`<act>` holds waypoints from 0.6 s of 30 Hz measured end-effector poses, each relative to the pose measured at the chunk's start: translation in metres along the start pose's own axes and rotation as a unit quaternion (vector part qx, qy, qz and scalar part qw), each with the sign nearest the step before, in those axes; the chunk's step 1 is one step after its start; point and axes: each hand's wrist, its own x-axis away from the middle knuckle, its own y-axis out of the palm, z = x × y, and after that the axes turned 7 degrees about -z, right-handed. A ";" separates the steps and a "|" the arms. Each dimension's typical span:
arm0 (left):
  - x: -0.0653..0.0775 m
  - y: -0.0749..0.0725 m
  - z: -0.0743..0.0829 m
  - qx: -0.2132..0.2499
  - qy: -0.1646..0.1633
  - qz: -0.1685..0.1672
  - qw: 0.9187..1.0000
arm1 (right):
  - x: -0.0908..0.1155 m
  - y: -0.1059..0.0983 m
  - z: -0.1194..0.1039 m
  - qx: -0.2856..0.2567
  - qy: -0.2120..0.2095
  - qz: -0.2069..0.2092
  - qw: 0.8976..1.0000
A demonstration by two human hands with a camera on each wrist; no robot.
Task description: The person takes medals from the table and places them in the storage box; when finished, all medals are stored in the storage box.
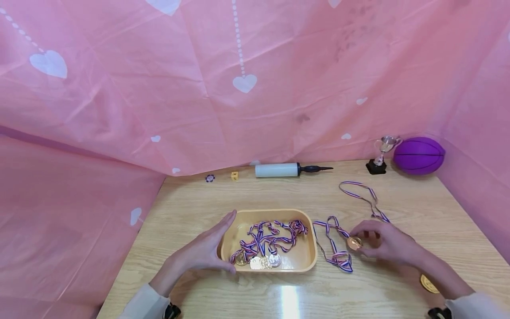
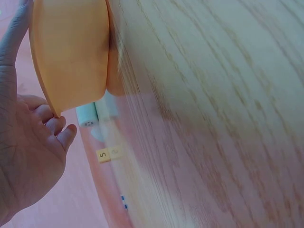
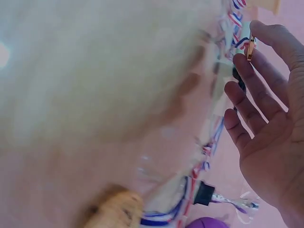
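My left hand (image 1: 199,250) spans the left end of a pale orange plastic tray (image 1: 296,261), thumb at the near side and fingers at the far side. In the left wrist view, fingers (image 2: 54,124) curl at the tray's rim. Inside the tray lie several medals (image 1: 265,262) with tangled red, white and blue ribbons (image 1: 260,239). To the right of the tray, my right hand (image 1: 388,241) pinches a bronze-coloured medal (image 1: 354,243) by its edge, seen edge-on between thumb and fingertip in the right wrist view. That medal's ribbon (image 1: 330,235) trails in loops toward the tray.
A gold medal (image 1: 429,283) lies under the right forearm, and a striped ribbon (image 1: 372,199) stretches behind the right hand. Along the back stand a hand pump (image 1: 276,170), a letter cube (image 1: 234,176), a poker chip (image 1: 210,178), a trophy cup (image 1: 382,153) and a purple ball (image 1: 419,155).
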 end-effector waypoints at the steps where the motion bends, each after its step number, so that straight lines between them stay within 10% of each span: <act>1: 0.000 0.000 0.000 0.000 -0.001 -0.001 1.000 | -0.001 -0.003 0.000 0.002 -0.001 0.001 1.000; 18: 0.001 0.000 0.003 0.003 0.000 -0.001 1.000 | -0.046 -0.080 -0.034 0.044 -0.060 0.024 0.997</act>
